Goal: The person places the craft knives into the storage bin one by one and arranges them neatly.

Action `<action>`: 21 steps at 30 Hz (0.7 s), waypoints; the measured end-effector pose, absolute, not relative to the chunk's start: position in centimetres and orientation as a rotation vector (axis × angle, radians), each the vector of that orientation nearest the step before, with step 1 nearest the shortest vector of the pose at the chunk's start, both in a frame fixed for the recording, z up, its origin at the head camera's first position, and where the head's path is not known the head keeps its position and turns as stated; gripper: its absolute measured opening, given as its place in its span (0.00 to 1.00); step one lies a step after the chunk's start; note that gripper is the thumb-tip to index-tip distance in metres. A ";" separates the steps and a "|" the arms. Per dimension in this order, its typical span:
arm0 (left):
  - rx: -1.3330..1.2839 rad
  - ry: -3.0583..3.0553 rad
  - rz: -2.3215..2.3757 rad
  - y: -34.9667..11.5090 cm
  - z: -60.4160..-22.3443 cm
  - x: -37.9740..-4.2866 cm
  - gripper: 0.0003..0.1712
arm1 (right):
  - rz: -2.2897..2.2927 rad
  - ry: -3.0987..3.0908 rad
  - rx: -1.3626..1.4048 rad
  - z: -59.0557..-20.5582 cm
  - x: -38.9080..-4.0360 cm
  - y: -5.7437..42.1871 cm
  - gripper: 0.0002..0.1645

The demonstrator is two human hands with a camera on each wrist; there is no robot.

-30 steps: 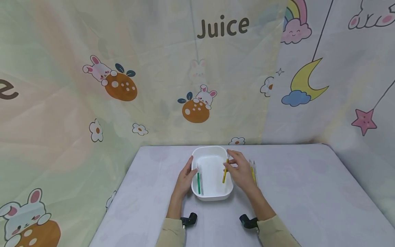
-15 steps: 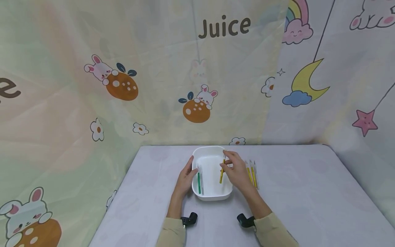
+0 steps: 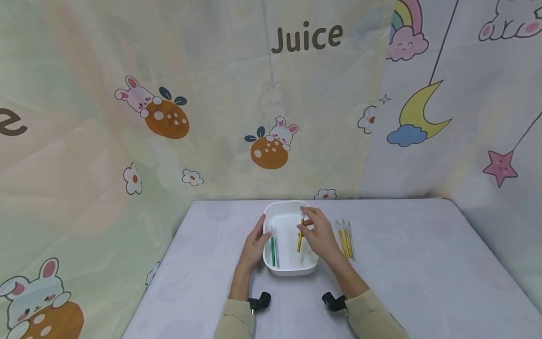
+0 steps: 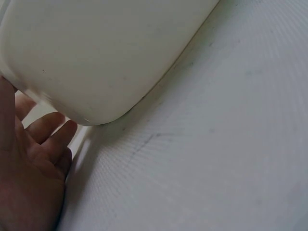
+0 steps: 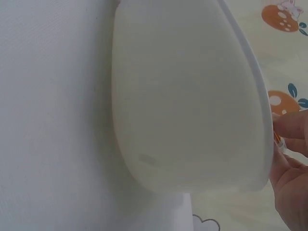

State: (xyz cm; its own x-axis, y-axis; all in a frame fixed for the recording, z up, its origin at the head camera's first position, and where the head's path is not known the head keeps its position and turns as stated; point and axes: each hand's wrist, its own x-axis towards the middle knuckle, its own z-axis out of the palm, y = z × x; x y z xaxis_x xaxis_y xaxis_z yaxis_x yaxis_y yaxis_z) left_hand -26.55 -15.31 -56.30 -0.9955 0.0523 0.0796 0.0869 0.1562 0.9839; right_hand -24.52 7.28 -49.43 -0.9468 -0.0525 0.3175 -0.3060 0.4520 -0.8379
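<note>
A white rounded tray (image 3: 292, 262) sits on the table in the head view. My left hand (image 3: 253, 246) grips its left side, thumb over the rim and fingers along the outer wall (image 4: 106, 53). Between the thumb and fingers of my right hand (image 3: 320, 237) a slim yellow pen-like stick (image 3: 300, 241) with a whitish end is pinched, held over the tray's right half. Inside, along the left wall, lie a green stick (image 3: 273, 252) and a silvery one (image 3: 277, 254). In the right wrist view the tray wall (image 5: 192, 101) partly hides the right hand (image 5: 293, 159).
Right of the tray, two yellow sticks (image 3: 344, 244) and a silvery stick (image 3: 352, 242) lie side by side on the white-covered table (image 3: 423, 273). A printed cloth backdrop (image 3: 228, 94) rises behind the table's far edge.
My right hand has moved left with the yellow stick, from the tray's right rim further over its inside. The sticks on the table now show fully. My left hand stays put.
</note>
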 end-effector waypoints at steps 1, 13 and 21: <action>-0.143 -2.369 -2.019 -15.3 -56.3 -26.5 0.36 | 1.492 -2.465 0.305 -49.5 -24.6 7.2 0.36; -0.117 -2.401 -1.997 -15.3 -56.1 -26.4 0.36 | 1.476 -2.497 0.329 -49.8 -25.1 6.0 0.36; -0.122 -2.399 -2.008 -15.3 -56.0 -26.5 0.36 | 1.460 -2.532 0.350 -49.6 -25.5 5.0 0.37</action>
State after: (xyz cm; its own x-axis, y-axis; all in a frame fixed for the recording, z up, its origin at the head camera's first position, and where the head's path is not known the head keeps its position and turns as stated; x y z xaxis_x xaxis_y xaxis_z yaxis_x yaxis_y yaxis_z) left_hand -26.50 -15.27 -56.03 -0.9969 0.0531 0.0583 0.0668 0.1743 0.9824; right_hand -25.47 5.04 -49.57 -0.9525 -0.1053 0.2856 -0.3000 0.4847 -0.8217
